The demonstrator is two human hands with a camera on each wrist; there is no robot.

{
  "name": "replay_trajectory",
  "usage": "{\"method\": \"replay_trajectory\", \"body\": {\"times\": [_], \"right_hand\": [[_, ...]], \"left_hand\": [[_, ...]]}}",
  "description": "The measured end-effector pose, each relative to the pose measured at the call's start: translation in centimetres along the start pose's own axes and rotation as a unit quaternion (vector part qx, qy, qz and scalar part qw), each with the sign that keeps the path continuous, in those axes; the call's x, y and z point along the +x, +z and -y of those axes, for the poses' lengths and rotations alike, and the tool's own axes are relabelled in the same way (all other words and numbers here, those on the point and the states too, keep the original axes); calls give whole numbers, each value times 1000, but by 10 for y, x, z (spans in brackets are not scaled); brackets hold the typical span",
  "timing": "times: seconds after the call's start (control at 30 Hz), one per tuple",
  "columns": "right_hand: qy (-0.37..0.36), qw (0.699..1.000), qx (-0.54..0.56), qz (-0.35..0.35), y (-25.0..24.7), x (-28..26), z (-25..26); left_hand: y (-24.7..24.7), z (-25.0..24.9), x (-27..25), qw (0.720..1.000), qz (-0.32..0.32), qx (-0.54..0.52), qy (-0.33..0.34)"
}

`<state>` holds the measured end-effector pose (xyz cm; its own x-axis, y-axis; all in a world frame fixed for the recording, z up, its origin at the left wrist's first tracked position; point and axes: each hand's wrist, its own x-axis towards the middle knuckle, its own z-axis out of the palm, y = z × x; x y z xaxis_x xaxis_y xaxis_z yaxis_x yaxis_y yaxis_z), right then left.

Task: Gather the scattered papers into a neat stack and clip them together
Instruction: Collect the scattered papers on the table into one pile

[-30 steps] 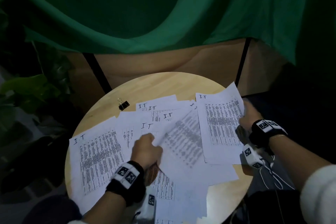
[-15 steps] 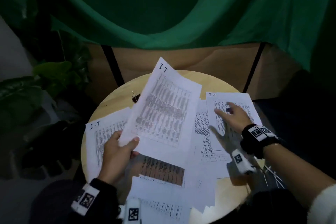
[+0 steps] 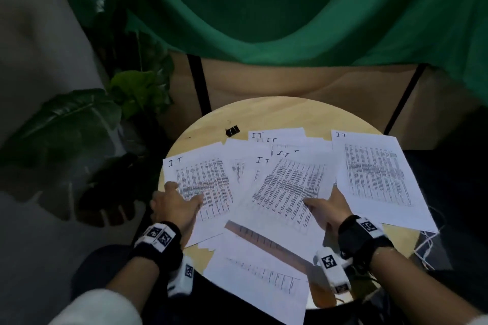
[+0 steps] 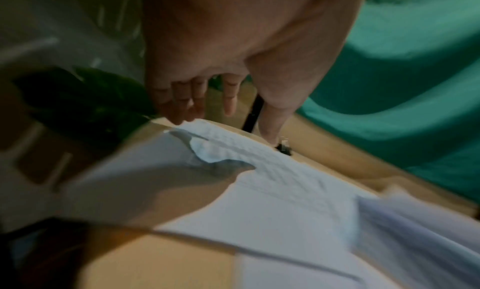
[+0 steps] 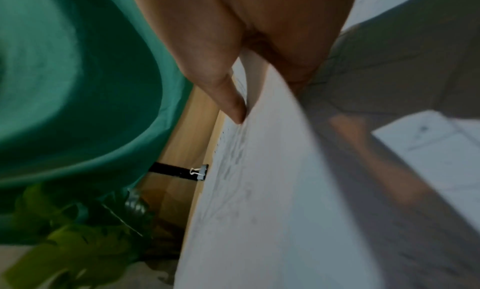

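1. On the round wooden bench (image 3: 277, 113), printed papers (image 3: 287, 187) lie scattered and overlapping, most marked "IT" at the top corner.
2. Left hand (image 3: 175, 204): it rests on the leftmost sheet (image 3: 200, 182) at the bench's left edge. Seen from the left wrist, the fingers (image 4: 230, 96) are straight and spread, tips down at the sheet's edge, curled round nothing.
3. Right hand (image 3: 327, 208): it lies at the lower right edge of the central sheet (image 3: 290, 185). Seen from the right wrist, the thumb (image 5: 228, 96) presses on the printed face while the paper's edge runs up into the palm; the other fingers are hidden behind the sheet, so a thumb-and-finger pinch is likely but not fully shown.
4. Right-hand sheet (image 3: 375, 174): it lies apart at the bench's right side, just beyond the right hand, its lower corner overhanging the rim.
5. Near sheets (image 3: 264, 272): they lie between the two wrists and overhang the near rim.
6. Binder clip (image 3: 232, 130): black, on bare wood at the far left of the bench, just beyond the upper edges of the papers, well apart from both hands.
7. Surroundings: green cloth (image 3: 264, 13) hangs behind; leafy plant (image 3: 79, 119) stands to the left.
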<state>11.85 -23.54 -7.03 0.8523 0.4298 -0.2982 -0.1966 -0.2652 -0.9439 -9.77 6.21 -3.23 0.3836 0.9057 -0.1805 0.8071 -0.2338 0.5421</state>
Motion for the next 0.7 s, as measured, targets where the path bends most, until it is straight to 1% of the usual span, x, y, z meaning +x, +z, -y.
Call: {"method": "replay_trajectory", "body": {"times": [0.03, 0.07, 0.2, 0.23, 0.33, 0.4, 0.47, 0.5, 0.57, 0.63, 0.7], "right_hand": [[-10, 1000, -20, 0, 3, -7, 2], [-12, 999, -34, -3, 5, -11, 0], [-25, 998, -59, -25, 16, -15, -4], [-25, 998, -57, -29, 20, -14, -5], [-14, 999, -31, -5, 28, -14, -2], [-16, 999, -37, 14, 31, -13, 0], [-32, 998, -43, 25, 32, -15, 0], [-43, 998, -44, 23, 31, -16, -2], [-65, 997, -40, 15, 30, -21, -1], [-86, 995, -41, 10, 28, -24, 5], [-107, 992, -61, 14, 25, -24, 7]], "left_hand": [[-5, 11, 11, 999, 7, 30, -29], [-10, 17, 19, 998, 21, 36, -48], [-22, 39, 42, 993, 74, -7, -92], [-26, 44, 47, 993, 73, 4, -95], [-42, 51, 55, 995, 36, 39, -89], [-58, 45, 51, 998, -8, 22, -59], [-76, 35, 45, 998, -64, -10, -6], [-86, 25, 38, 995, -91, -39, 27], [-103, 5, 22, 981, -120, -120, 89], [-117, -17, 0, 959, -104, -227, 134], [-120, -32, -17, 934, -70, -317, 152]]}}
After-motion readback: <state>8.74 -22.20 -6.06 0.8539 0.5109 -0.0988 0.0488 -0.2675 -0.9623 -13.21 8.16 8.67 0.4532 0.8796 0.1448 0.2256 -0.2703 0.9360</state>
